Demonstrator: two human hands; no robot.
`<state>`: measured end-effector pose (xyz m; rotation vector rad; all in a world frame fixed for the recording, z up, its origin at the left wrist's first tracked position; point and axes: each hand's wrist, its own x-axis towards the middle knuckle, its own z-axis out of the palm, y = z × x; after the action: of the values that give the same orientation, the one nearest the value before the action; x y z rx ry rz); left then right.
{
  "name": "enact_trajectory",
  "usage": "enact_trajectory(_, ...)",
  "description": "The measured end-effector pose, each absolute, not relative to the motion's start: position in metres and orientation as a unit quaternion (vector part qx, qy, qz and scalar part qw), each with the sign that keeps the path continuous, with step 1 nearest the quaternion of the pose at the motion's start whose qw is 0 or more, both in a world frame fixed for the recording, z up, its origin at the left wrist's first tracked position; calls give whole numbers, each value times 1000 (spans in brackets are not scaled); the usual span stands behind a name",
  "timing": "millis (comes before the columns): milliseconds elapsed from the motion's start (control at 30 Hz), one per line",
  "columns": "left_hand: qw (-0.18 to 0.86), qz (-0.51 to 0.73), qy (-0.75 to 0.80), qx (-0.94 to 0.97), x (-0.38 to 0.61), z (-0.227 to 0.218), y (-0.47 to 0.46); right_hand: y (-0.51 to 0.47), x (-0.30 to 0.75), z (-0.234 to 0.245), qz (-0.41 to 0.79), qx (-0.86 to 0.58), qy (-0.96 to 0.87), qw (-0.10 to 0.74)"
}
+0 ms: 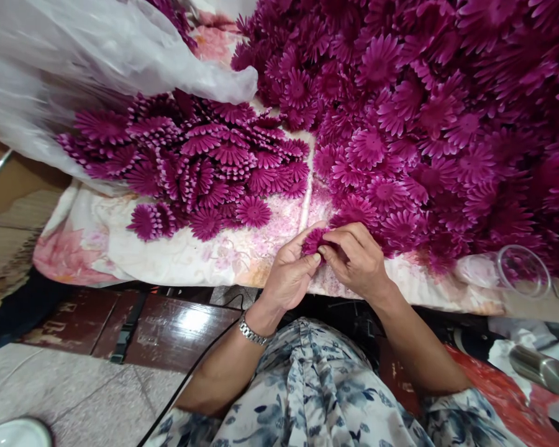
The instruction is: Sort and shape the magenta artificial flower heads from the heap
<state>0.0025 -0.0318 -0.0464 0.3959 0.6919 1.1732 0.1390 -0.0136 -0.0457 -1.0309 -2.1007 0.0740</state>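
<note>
Between my two hands, over the table's front edge, is a small purple artificial flower. My left hand, with a metal watch on its wrist, grips the flower between thumb and fingers. Thumb and fingertips of my right hand pinch at the flower's right side; whether they hold some smaller part there I cannot make out. Stacked purple petal layers lie on the cloth to the left. A large heap of opened purple flowers rises just beyond my right hand.
A floral cloth covers the table. A white plastic bag hangs over the left stacks. At the right edge lies a clear plastic cup. A steel flask is at lower right, a brown bench at lower left.
</note>
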Motion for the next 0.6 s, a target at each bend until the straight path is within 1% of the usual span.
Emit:
enact_trajectory(133, 753, 536, 333, 184, 4, -45, -32, -14, 138, -45, 29, -423, -826, 372)
enact_trajectory(400, 763, 523, 349, 152, 3, -40, -29, -17, 134, -33, -81, -464, -821, 321)
enact_trajectory(600, 749, 538, 358, 143, 3, -40, -33, -16, 140, -23, -49, -481, -796, 364)
